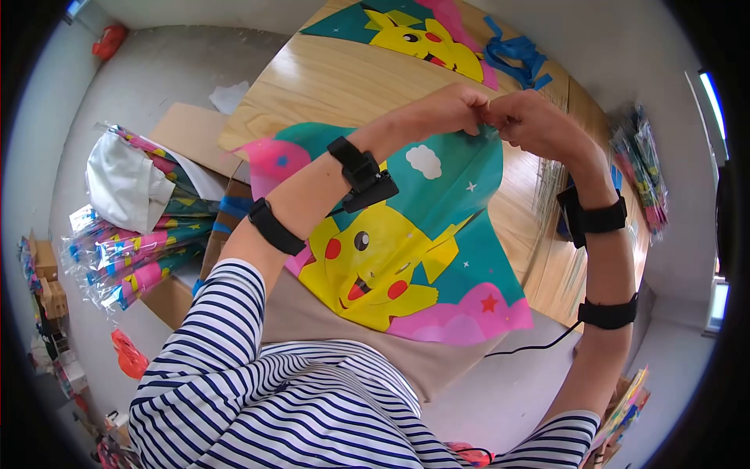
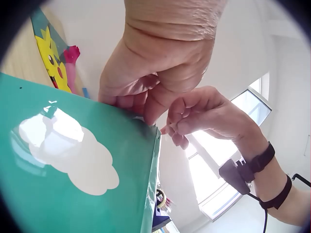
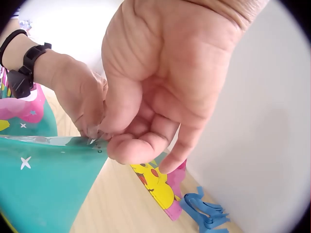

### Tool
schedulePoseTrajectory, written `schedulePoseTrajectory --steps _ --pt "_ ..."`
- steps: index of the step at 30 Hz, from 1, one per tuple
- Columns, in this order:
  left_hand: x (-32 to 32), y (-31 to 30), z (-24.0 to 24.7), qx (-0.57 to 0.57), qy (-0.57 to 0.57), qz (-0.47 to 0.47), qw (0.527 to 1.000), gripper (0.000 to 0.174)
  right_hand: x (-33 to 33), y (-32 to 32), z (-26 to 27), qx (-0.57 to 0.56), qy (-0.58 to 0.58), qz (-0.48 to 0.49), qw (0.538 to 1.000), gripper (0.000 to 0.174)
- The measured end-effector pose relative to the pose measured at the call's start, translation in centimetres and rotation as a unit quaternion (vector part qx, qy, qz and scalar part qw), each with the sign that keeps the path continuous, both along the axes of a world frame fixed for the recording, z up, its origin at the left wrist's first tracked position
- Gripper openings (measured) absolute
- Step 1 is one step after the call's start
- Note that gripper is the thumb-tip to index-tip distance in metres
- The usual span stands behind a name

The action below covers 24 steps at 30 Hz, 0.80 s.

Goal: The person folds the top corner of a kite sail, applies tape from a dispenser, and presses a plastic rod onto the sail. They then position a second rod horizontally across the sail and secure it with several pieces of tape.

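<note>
A teal, pink and yellow printed sheet with a winking cartoon face (image 1: pixel 367 258) hangs from both hands in front of the striped shirt. The left hand (image 1: pixel 449 109) pinches its top corner; in the left wrist view the left hand (image 2: pixel 160 73) grips the teal sheet's edge (image 2: pixel 73 145) between thumb and fingers. Right beside it, the right hand (image 1: pixel 543 129) has its thumb and curled fingers at the same corner. The right wrist view shows the right hand (image 3: pixel 160 87) pinching the tip of the teal sheet (image 3: pixel 48 179), its little finger loose.
On the wooden table (image 1: pixel 312 78) lie a second printed sheet (image 1: pixel 426 39) and blue straps (image 1: pixel 516 59) at the far end. Thin rods (image 1: pixel 551 187) lie at the right. Wrapped colourful bundles (image 1: pixel 148 254) and a white cloth (image 1: pixel 125 184) rest at the left near cardboard boxes.
</note>
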<state>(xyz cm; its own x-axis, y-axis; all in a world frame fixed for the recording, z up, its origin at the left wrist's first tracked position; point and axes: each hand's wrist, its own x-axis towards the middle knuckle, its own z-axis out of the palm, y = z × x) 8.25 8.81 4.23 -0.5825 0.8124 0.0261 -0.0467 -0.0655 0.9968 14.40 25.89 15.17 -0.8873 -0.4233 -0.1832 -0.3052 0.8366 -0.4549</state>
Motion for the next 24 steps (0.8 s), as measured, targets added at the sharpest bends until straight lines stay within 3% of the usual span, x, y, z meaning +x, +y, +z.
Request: schedulePoseTrajectory --steps 7,10,16,24 --pt "0.1 0.2 0.4 -0.014 0.006 -0.001 1.0 0.041 -1.2 0.4 -0.5 0.057 -0.024 -0.006 0.998 0.011" --pt "0.1 0.3 0.2 -0.006 0.012 -0.004 1.0 0.042 -1.8 1.4 -1.9 0.029 0.031 0.065 0.997 0.025" --pt "0.1 0.6 0.2 -0.008 0.022 -0.004 1.0 0.041 -1.8 0.8 -1.1 0.086 0.019 0.047 0.995 0.021" --pt "0.3 0.7 0.3 -0.012 0.008 -0.001 1.0 0.038 -1.8 1.1 -1.3 0.061 0.024 0.053 0.996 0.02"
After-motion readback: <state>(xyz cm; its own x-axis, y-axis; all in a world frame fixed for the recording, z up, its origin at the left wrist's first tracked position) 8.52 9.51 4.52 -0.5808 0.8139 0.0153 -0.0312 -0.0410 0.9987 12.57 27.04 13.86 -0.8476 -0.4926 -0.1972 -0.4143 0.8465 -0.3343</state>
